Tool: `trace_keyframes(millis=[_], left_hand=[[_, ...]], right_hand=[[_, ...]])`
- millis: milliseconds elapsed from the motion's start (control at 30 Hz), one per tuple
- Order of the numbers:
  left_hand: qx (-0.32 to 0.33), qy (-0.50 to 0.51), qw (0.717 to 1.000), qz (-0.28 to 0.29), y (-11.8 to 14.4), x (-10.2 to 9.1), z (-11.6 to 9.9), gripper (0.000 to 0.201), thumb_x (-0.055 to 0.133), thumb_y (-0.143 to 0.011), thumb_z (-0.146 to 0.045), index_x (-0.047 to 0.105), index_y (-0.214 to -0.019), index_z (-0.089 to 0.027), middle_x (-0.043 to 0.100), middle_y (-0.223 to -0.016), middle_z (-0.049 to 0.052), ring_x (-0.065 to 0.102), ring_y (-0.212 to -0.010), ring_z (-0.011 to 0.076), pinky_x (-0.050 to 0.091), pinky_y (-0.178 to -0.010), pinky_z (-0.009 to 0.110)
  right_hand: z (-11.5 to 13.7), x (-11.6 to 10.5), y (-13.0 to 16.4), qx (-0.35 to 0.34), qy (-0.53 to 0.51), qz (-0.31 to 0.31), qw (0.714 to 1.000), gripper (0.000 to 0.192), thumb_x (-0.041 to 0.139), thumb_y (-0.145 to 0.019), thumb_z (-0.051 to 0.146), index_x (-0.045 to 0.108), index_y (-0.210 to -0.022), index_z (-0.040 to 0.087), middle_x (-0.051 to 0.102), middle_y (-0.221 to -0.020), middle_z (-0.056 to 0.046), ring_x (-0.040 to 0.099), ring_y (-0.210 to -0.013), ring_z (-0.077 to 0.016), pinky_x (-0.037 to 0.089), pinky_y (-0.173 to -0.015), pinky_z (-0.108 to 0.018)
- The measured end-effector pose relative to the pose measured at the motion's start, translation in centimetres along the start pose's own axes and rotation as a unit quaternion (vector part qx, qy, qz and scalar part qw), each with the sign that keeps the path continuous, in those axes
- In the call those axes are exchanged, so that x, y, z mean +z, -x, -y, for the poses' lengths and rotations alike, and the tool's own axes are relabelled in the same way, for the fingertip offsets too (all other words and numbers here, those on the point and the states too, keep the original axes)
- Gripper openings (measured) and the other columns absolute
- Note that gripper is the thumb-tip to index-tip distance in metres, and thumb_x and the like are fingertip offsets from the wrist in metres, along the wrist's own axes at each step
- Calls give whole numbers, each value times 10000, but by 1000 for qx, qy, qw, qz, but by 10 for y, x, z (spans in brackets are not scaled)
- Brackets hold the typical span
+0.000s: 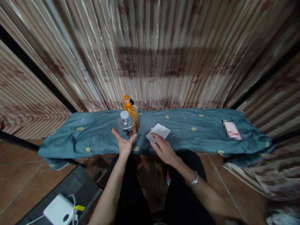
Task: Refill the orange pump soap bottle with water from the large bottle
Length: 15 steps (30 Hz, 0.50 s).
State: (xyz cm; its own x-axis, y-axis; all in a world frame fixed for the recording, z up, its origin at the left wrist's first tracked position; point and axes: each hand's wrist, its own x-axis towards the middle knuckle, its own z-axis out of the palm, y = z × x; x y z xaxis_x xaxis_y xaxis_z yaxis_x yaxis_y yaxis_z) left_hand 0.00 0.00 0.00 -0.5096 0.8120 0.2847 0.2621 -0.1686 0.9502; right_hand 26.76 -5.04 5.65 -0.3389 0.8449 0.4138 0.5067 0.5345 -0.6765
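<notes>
Bottle left of napkin

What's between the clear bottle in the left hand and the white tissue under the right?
In the head view, only bare blue cloth separates the clear bottle from the white tissue; the orange bottle stands behind.

In the left hand is a clear, glossy plastic bottle; under the right hand, matt white paper on soft, wrinkled blue cloth.
</notes>
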Motion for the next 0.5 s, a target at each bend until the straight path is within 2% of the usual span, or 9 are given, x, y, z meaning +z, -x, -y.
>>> trace_keyframes(millis=[100, 167, 300, 400, 500], left_hand=[[7, -2, 1000, -9, -26, 25, -1, 854, 900, -1075, -505, 560, -1832, -308, 392, -2027, 174, 439, -1836, 498, 405, -1476, 825], [2, -5, 1000, -15, -31, 30, 2, 792, 891, -1084, -503, 602, -1791, -292, 482, -1968, 178, 531, -1772, 472, 475, -1439, 796], [-25, -15, 999, -16, -25, 26, 13, 723, 889, -1091, -487, 641, -1736, -275, 620, -1837, 177, 677, -1623, 423, 603, -1338, 719], [-37, -17, 999, -2, -19, 23, 21, 678, 884, -1098, -492, 670, -1699, -263, 669, -1775, 172, 721, -1557, 400, 648, -1288, 685], [-40, -11, 999, 20, -20, 22, 27, 656, 883, -1101, -497, 685, -1679, -257, 690, -1745, 169, 738, -1526, 388, 667, -1263, 668]], right_hand=[[8, -1, -23, -10, 6, 3, 1000, 564, 663, -1233, 420, 664, -1767, 240, 824, -1670, -193, 817, -1549, -351, 688, -1325, -584], [13, -3, -40, -22, 12, 10, 1000, 573, 669, -1233, 427, 651, -1778, 251, 817, -1683, -186, 808, -1560, -348, 679, -1335, -586], [25, -7, -84, -50, 24, 20, 998, 580, 692, -1226, 423, 647, -1775, 244, 806, -1693, -191, 786, -1589, -351, 653, -1358, -589], [39, -7, -123, -81, 44, 14, 996, 563, 681, -1227, 388, 652, -1760, 207, 774, -1738, -206, 738, -1645, -354, 601, -1408, -598], [49, -3, -161, -111, 73, 3, 991, 497, 675, -1227, 355, 700, -1706, 226, 773, -1746, -170, 714, -1659, -344, 546, -1450, -585]])
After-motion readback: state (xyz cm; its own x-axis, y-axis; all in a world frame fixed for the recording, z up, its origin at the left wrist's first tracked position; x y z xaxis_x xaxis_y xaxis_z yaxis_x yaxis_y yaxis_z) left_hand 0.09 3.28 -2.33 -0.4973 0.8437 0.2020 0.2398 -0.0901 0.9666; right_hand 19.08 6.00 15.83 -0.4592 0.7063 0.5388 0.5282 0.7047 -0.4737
